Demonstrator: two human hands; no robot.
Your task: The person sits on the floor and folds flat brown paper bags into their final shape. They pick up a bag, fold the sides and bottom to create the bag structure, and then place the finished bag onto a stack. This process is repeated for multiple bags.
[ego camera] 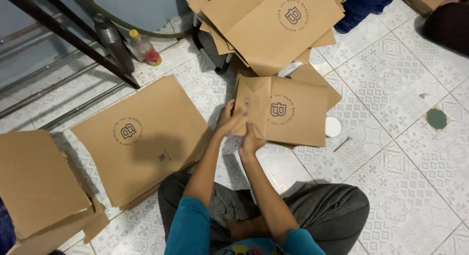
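A brown paper bag (pixel 293 111) with a round printed emblem lies on the tiled floor in front of me, its left end folded up. My left hand (pixel 228 117) grips that folded edge from the left. My right hand (pixel 250 140) pinches the same edge from below, fingers closed on the paper. Both forearms reach out over my crossed legs. Under the bag lie other flat bags.
A stack of flat brown bags (pixel 141 138) lies left of me, another pile (pixel 34 186) at the far left. More bags (pixel 273 25) are heaped ahead. A plastic bottle (pixel 145 48) and metal frame (pixel 73 38) stand upper left. A white lid (pixel 333 127) and screw (pixel 342 143) lie right.
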